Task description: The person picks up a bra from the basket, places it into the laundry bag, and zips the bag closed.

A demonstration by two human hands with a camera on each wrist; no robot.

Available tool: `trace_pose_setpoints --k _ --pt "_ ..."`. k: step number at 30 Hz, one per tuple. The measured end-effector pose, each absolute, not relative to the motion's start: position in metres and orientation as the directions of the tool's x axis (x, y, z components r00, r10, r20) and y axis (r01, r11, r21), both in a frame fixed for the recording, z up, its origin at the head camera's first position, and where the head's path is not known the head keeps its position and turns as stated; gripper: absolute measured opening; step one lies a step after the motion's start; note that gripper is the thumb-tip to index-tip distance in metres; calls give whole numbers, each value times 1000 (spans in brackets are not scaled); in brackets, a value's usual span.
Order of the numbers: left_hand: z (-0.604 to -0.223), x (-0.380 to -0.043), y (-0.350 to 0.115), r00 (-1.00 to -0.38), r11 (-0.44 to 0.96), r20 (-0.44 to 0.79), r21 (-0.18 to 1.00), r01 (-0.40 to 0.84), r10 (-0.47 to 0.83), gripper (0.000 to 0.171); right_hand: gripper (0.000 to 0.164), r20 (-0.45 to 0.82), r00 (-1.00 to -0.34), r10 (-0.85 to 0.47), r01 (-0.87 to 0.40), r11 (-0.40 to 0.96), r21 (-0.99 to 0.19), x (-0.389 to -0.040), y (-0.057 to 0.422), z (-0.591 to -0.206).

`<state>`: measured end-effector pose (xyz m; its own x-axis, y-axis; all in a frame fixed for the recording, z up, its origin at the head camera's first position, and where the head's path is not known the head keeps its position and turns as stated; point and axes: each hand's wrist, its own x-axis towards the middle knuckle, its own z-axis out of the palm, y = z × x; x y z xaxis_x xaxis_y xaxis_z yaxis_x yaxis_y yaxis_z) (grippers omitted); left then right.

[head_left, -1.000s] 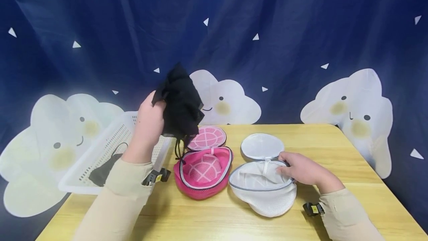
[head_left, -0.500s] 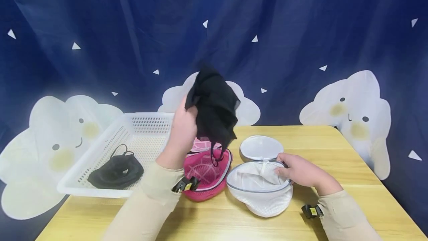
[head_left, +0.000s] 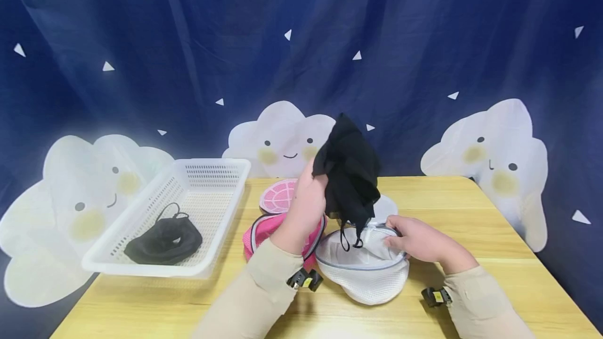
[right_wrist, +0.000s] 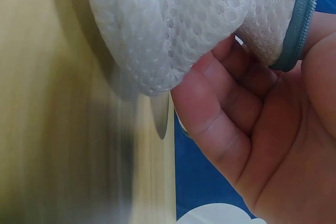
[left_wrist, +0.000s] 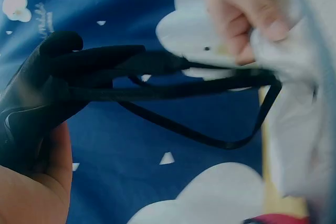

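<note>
My left hand [head_left: 308, 198] grips a bunched black garment with thin straps [head_left: 350, 169], held up over the white mesh laundry bag [head_left: 363, 281]. Its straps [left_wrist: 210, 142] dangle down into the bag's unzipped mouth. The right hand [head_left: 419, 239] pinches the rim of that bag, thumb inside and fingers underneath; the right wrist view shows the fingers curled beneath the mesh [right_wrist: 205, 9] near the grey zipper [right_wrist: 302, 24]. Beside it, partly behind my left forearm, lies an unzipped pink mesh laundry bag [head_left: 264, 229] with its lid [head_left: 278, 196] folded back.
A white plastic basket [head_left: 231, 208] stands at the left of the wooden table [head_left: 471, 208]. Inside lies another black garment [head_left: 165, 242] with a thin strap. A blue curtain [head_left: 301, 41] with cloud prints hangs behind the table.
My left hand has carried the black garment rightward, from above the basket and pink bag to over the white bag, and lower. The right hand keeps its hold on the rim.
</note>
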<state>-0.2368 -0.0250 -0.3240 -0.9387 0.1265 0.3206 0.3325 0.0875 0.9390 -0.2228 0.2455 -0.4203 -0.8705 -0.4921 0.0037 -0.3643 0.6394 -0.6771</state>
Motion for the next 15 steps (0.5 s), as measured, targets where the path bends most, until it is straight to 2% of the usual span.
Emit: trace_pose_setpoints --k 6,15 --pt "-353 -233 -17 -962 51 232 969 241 146 39 20 0 -871 -492 -350 620 -702 -224 243 -420" --pt "-383 -229 -14 -953 73 206 971 227 224 34 14 34 -867 -497 -321 504 -802 -220 246 -416"
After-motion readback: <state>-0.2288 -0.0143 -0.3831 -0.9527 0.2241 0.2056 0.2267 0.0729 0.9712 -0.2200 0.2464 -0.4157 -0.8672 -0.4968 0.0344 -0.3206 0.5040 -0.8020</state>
